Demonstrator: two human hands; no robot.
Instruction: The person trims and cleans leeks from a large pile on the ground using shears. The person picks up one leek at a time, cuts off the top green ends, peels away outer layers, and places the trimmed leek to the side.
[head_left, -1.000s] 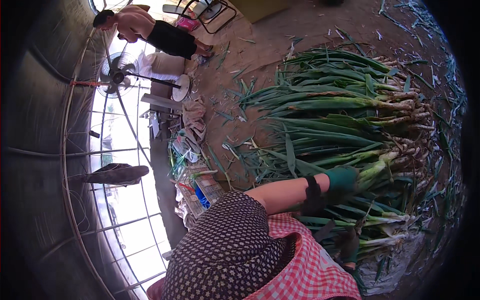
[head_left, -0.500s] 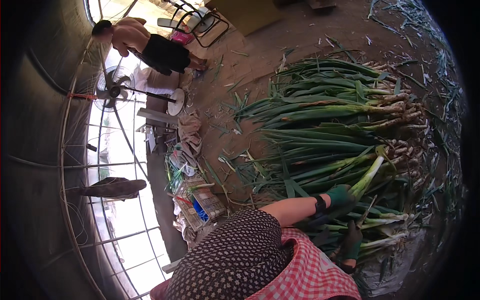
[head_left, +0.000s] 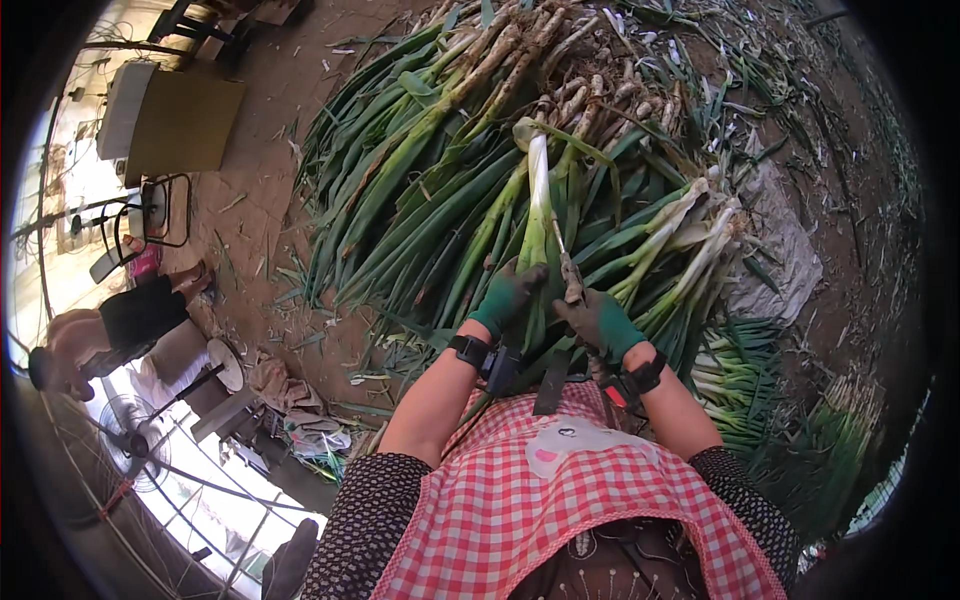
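My left hand [head_left: 508,297], in a green glove with a dark palm, is closed round a single leek [head_left: 538,190]. Its white shank points away from me, with peeled-back outer leaf at the far end, and its green leaves run down toward my apron. Just to its right, my gloved right hand [head_left: 600,325] grips a small knife [head_left: 569,272], the narrow blade upright alongside the leek. Whether the blade touches the leek I cannot tell. Beyond both hands lies a big heap of leeks [head_left: 400,200], muddy root ends at the far side.
Cleaned leeks [head_left: 735,380] lie in a bundle at my right, near a pale plastic sheet [head_left: 780,250]. Leaf scraps litter the brown floor [head_left: 240,210]. A folding chair [head_left: 165,210], a standing fan [head_left: 135,440] and another person [head_left: 100,335] are at the left.
My view has turned to the right, so the heap and both hands now sit near the middle. Both hands keep their hold, and the knife now stands beside the leek.
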